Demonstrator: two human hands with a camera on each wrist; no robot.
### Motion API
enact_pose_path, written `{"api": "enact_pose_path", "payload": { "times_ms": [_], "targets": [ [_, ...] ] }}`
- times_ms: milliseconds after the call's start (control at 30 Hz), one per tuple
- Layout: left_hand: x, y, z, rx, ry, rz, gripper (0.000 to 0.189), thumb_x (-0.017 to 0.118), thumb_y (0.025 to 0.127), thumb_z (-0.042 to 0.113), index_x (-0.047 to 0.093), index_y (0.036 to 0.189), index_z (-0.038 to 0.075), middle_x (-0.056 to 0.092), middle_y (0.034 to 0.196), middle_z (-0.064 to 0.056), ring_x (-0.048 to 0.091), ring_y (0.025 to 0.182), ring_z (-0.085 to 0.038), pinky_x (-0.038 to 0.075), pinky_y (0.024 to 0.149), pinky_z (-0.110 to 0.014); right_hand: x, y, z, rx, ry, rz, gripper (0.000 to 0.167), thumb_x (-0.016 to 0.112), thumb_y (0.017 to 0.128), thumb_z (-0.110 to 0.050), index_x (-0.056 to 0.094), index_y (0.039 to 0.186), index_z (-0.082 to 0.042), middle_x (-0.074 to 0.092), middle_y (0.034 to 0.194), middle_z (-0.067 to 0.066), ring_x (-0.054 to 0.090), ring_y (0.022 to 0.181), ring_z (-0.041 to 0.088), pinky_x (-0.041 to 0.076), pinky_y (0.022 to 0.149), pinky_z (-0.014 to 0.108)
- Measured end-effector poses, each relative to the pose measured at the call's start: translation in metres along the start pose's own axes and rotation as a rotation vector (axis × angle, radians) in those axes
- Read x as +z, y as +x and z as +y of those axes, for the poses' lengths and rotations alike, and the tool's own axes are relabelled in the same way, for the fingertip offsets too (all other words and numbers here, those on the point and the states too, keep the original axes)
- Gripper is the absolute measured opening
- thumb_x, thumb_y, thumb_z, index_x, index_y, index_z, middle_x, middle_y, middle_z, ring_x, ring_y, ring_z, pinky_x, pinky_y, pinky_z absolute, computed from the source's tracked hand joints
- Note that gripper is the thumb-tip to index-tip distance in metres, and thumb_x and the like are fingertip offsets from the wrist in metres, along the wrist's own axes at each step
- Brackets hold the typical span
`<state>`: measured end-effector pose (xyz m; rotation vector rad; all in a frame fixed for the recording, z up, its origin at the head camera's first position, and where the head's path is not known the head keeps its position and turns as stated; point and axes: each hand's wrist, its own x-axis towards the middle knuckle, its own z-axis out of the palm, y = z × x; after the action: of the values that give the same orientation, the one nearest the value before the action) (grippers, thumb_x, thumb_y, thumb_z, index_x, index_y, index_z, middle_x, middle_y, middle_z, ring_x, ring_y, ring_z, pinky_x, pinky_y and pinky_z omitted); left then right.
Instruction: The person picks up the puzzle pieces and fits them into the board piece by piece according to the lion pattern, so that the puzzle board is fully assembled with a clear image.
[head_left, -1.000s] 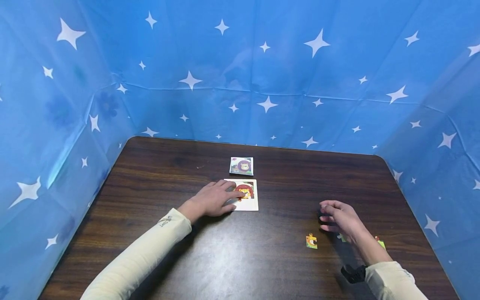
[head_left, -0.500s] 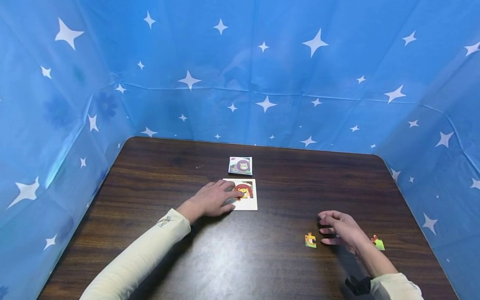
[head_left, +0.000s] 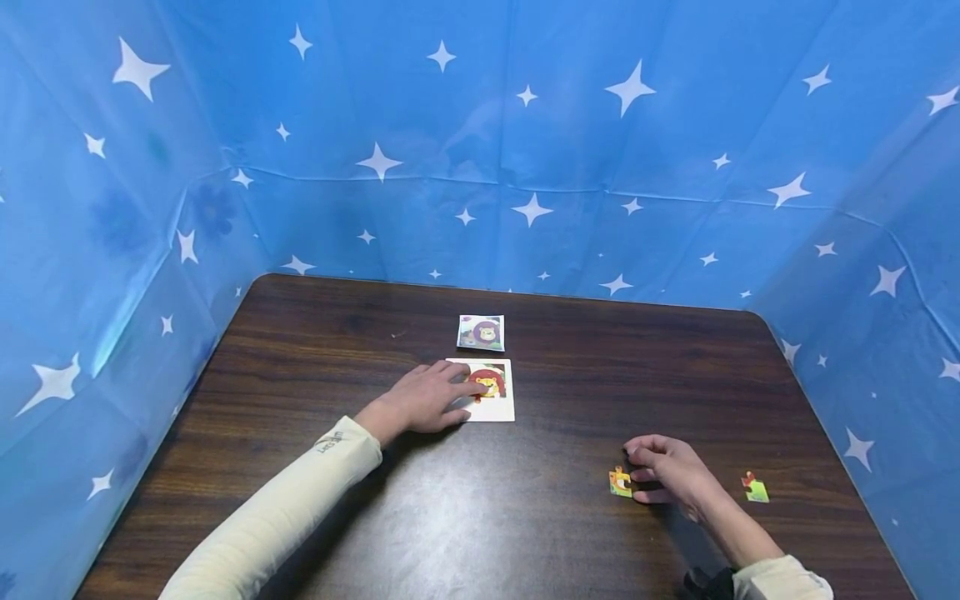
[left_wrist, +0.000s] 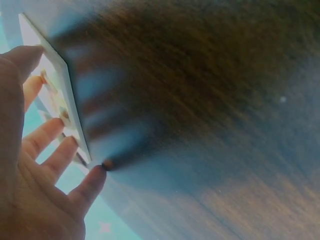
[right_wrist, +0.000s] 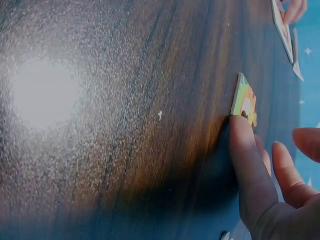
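Note:
My left hand (head_left: 420, 400) rests with spread fingers on the left part of a white-bordered puzzle board (head_left: 495, 410), which has a lion face partly filled in. In the left wrist view, the fingertips (left_wrist: 55, 122) lie over the board's face and edge. To the right, my right hand (head_left: 675, 475) is beside an orange and green puzzle piece (head_left: 619, 482) lying flat on the table. The right wrist view has the thumb at the near corner of that piece (right_wrist: 242, 97), seemingly touching it; the other fingers are apart from it.
Behind the board lies a lion picture card (head_left: 482, 332). Another puzzle piece (head_left: 755, 487), green with red, lies right of my right wrist. The dark wood table (head_left: 337, 325) ends at a blue star-printed curtain (head_left: 480, 125).
My right hand has moved left and nearer to me, up to the orange and green piece. The green and red piece is now fully uncovered. My left hand stays on the board.

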<state>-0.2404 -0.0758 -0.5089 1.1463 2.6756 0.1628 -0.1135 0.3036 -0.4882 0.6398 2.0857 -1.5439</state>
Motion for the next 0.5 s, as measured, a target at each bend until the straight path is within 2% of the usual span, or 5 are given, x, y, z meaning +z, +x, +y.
{"api": "enact_pose_path", "payload": {
  "times_ms": [200, 400, 500],
  "targets": [
    [0.001, 0.000, -0.001, 0.000, -0.003, -0.002, 0.050, 0.055, 0.103, 0.043, 0.047, 0.151, 0.033, 0.045, 0.155, -0.011, 0.040, 0.144, -0.033, 0.039, 0.113, -0.056, 0.008, -0.002, -0.001, -0.046, -0.057, 0.003, 0.035, 0.063, 0.097, -0.007, 0.055, 0.128, 0.006, 0.065, 0.111, 0.014, 0.065, 0.092, 0.020, 0.062, 0.073, 0.039],
    [-0.001, 0.001, 0.000, 0.003, 0.009, -0.003, 0.051, 0.055, 0.103, 0.044, 0.047, 0.151, 0.033, 0.045, 0.155, -0.011, 0.041, 0.144, -0.033, 0.040, 0.113, -0.056, 0.020, -0.001, -0.005, -0.080, -0.132, 0.017, 0.038, 0.070, 0.090, 0.004, 0.056, 0.126, 0.006, 0.058, 0.100, 0.012, 0.069, 0.084, 0.019, 0.063, 0.071, 0.038],
    [-0.002, 0.001, 0.001, 0.003, 0.014, -0.015, 0.051, 0.055, 0.103, 0.044, 0.047, 0.152, 0.033, 0.045, 0.155, -0.011, 0.042, 0.143, -0.033, 0.041, 0.113, -0.055, 0.025, 0.001, -0.007, -0.110, -0.218, 0.028, 0.039, 0.073, 0.086, 0.005, 0.059, 0.122, 0.005, 0.058, 0.099, 0.012, 0.068, 0.083, 0.019, 0.062, 0.069, 0.036]
  ]
}}
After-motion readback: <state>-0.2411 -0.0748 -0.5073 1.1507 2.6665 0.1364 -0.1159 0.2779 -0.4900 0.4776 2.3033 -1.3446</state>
